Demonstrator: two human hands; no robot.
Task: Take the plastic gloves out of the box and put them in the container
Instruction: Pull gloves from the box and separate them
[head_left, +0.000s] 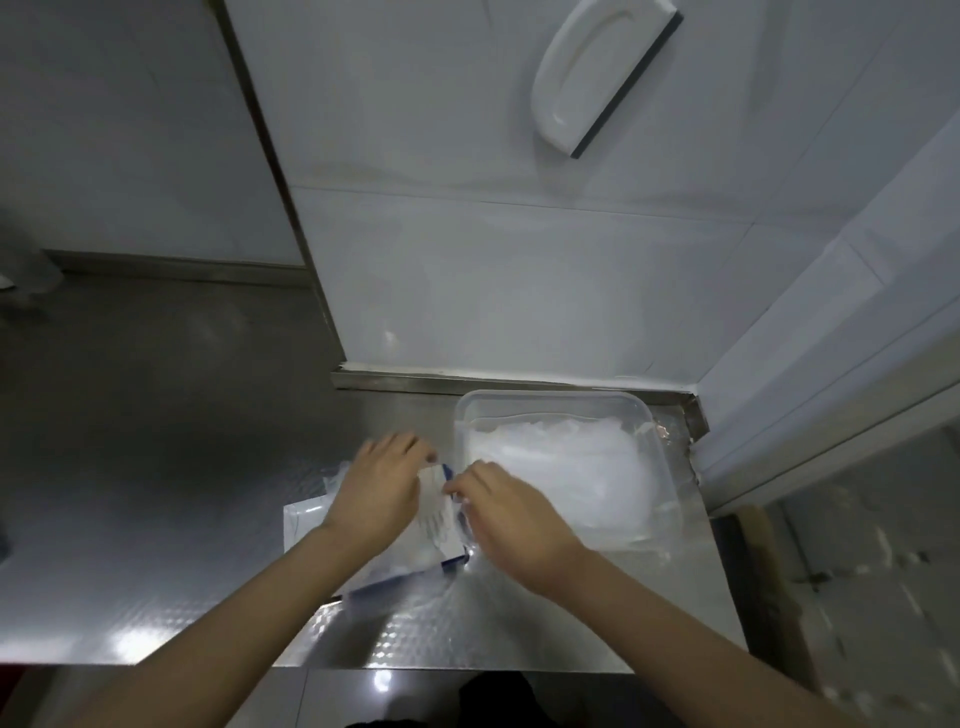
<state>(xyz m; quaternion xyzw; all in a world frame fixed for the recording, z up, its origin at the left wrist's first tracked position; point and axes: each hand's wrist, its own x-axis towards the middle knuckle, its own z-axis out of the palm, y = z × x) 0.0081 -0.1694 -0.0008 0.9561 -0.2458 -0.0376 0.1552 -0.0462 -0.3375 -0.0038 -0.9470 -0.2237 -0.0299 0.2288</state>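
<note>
Two bare hands meet over a white cardboard box with blue edges (441, 519), seen from the head camera looking down. The box lies tilted on a dimpled stainless steel counter (182, 561), just left of a clear rectangular plastic container (545, 397), and its right edge is touching or nearly touching the container's near left corner.

The left hand (382, 488) lies over the box's left side with its fingers bent round the far end, holding it. The fingers are blurred.

The right hand (506, 514) comes in from the container side. Its fingers are curled and the tips are drawn together on the top face of the box. Whether they pinch the cardboard or glove film cannot be told.

A loose heap of thin translucent plastic gloves (571, 467) fills most of the container and rises near its rim. More crumpled film spills by the box's near right corner.

A pale flat sheet (306, 519) lies on the counter under the left wrist, partly beneath the box.

Behind the counter stands a white tiled wall (467, 260), and high on it hangs a white plastic squeegee with a dark blade (587, 78).
</note>
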